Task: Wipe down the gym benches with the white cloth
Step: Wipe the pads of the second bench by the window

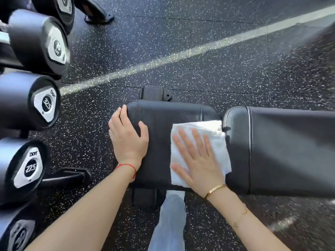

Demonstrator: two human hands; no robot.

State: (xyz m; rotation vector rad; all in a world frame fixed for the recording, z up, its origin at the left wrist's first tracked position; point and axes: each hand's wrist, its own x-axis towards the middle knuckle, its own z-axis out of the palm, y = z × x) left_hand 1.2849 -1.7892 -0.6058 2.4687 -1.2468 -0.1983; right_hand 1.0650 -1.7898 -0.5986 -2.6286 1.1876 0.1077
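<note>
A black padded gym bench lies across the view below me. Its short seat pad is in the middle and its long back pad runs off to the right. A folded white cloth lies on the right part of the seat pad, reaching the gap between the two pads. My right hand presses flat on the cloth with straight, spread fingers. My left hand rests on the seat pad's left end, fingers over the edge and thumb on top.
A rack of black dumbbells stands close at the left. The floor is dark speckled rubber with a pale stripe across it. The bench's foot shows beyond the seat pad. My leg in light jeans stands against the bench's near side.
</note>
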